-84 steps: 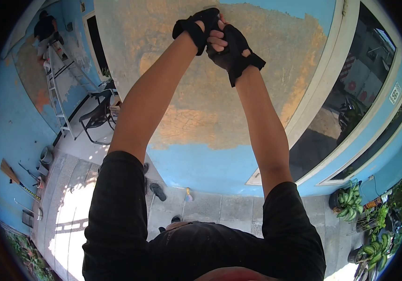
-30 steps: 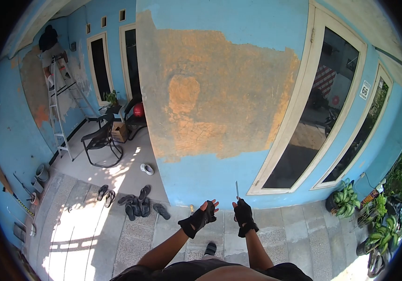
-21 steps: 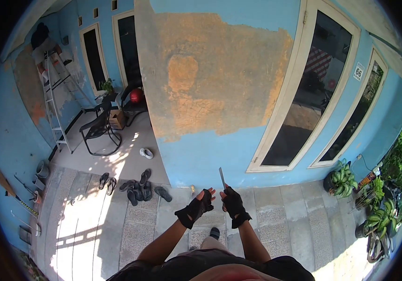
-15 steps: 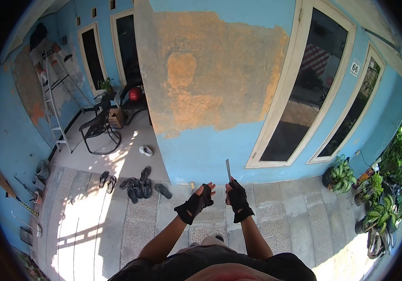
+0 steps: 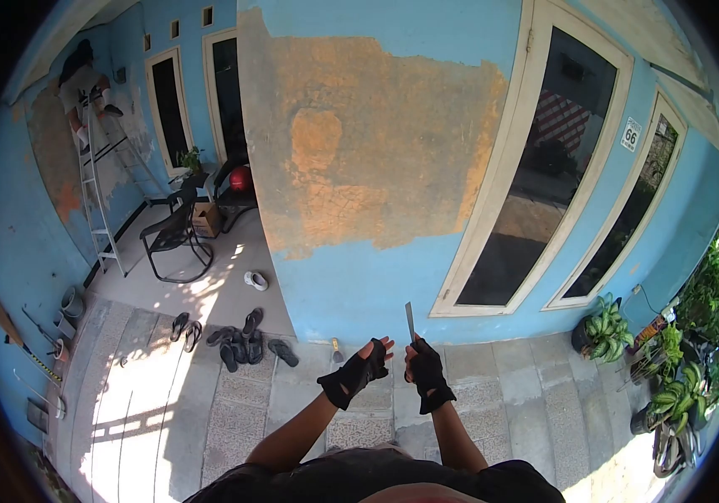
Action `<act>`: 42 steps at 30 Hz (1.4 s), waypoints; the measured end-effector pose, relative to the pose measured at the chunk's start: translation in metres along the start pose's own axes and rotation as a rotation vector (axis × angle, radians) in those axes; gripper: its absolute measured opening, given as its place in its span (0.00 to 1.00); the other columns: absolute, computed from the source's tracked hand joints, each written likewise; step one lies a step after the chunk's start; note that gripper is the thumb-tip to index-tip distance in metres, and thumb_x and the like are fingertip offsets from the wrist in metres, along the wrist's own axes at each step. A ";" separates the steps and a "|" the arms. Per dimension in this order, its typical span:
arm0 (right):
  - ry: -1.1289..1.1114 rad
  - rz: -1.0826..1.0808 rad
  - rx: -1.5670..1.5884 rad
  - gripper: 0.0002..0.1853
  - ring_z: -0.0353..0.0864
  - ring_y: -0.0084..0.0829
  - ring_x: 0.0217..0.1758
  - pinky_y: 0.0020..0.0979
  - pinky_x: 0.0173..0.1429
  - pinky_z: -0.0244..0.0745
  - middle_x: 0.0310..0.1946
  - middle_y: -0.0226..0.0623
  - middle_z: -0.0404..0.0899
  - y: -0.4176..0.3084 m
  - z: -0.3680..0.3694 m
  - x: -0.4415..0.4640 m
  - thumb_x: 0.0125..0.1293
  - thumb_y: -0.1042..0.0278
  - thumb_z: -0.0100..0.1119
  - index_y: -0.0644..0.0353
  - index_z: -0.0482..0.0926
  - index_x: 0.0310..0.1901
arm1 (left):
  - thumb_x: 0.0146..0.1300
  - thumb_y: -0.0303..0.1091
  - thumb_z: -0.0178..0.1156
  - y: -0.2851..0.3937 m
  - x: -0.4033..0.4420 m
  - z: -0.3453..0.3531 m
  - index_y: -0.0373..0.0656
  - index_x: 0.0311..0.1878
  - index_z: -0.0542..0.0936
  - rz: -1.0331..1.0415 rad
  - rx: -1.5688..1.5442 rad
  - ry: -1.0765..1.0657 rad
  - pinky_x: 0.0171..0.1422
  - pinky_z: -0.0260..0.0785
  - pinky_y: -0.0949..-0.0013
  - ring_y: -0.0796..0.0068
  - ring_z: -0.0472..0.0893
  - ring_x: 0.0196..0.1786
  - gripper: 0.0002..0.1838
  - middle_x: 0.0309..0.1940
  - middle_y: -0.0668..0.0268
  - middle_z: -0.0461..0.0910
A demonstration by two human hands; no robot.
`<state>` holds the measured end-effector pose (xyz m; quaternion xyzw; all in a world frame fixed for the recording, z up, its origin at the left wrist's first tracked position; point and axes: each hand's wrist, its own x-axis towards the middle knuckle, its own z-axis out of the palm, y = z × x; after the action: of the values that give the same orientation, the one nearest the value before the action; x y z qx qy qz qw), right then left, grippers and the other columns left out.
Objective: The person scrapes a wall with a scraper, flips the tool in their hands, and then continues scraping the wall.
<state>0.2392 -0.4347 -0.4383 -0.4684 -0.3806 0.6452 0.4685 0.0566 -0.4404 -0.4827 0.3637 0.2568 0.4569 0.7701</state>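
My right hand (image 5: 428, 373), in a black fingerless glove, is closed round a scraper (image 5: 411, 321) whose flat metal blade points up toward the wall. Its handle is mostly hidden in my fingers. My left hand (image 5: 364, 371), gloved the same way, is beside it with fingers stretched out and nothing in them. Both hands are in front of a blue wall (image 5: 359, 289) with a large bare patch (image 5: 401, 142) of grey and orange plaster. A small yellowish object (image 5: 337, 350), too small to name, stands at the wall's foot.
Several sandals (image 5: 246, 344) and a white shoe (image 5: 256, 280) lie to the left. Beyond them are a black chair (image 5: 177, 239) and a person on a ladder (image 5: 98, 193). Potted plants (image 5: 602, 331) stand along the right wall, near tall windows (image 5: 535, 168). Stone paving (image 5: 477, 402) runs below.
The view has tilted up and stepped closer, so the paving and wall sit slightly differently. My hands keep nearly the same pose, the scraper still in the right one.
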 end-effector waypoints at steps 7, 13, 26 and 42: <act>-0.034 -0.025 0.066 0.26 0.63 0.16 0.13 0.23 0.15 0.59 0.19 0.21 0.66 -0.040 -0.040 0.011 0.70 0.72 0.53 0.59 0.63 0.69 | 0.63 0.72 0.47 -0.001 0.044 0.042 0.47 0.77 0.51 0.018 0.013 -0.030 0.73 0.51 0.56 0.66 0.56 0.76 0.49 0.76 0.68 0.54; -0.100 -0.075 -0.037 0.26 0.62 0.16 0.12 0.22 0.15 0.59 0.19 0.22 0.65 -0.050 -0.073 0.033 0.71 0.71 0.52 0.58 0.63 0.69 | 0.63 0.72 0.47 -0.014 0.067 0.052 0.47 0.77 0.51 0.087 0.009 -0.016 0.72 0.53 0.56 0.65 0.56 0.75 0.50 0.76 0.68 0.54; -0.107 0.066 0.069 0.22 0.62 0.20 0.11 0.26 0.15 0.58 0.18 0.24 0.65 -0.023 -0.069 0.093 0.72 0.70 0.50 0.55 0.64 0.66 | 0.63 0.72 0.47 -0.010 0.102 0.013 0.48 0.77 0.50 0.023 -0.017 0.053 0.72 0.52 0.55 0.65 0.55 0.76 0.49 0.77 0.68 0.53; -0.043 -0.131 -0.096 0.25 0.63 0.18 0.12 0.24 0.15 0.59 0.18 0.23 0.65 -0.081 0.034 0.217 0.71 0.71 0.50 0.58 0.63 0.69 | 0.63 0.69 0.51 0.115 0.186 -0.083 0.46 0.76 0.51 0.088 -0.019 -0.022 0.68 0.60 0.61 0.65 0.56 0.76 0.49 0.76 0.63 0.53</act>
<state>0.2000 -0.2061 -0.4077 -0.4506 -0.4509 0.6041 0.4783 0.0210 -0.2116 -0.4531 0.3725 0.2277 0.4886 0.7554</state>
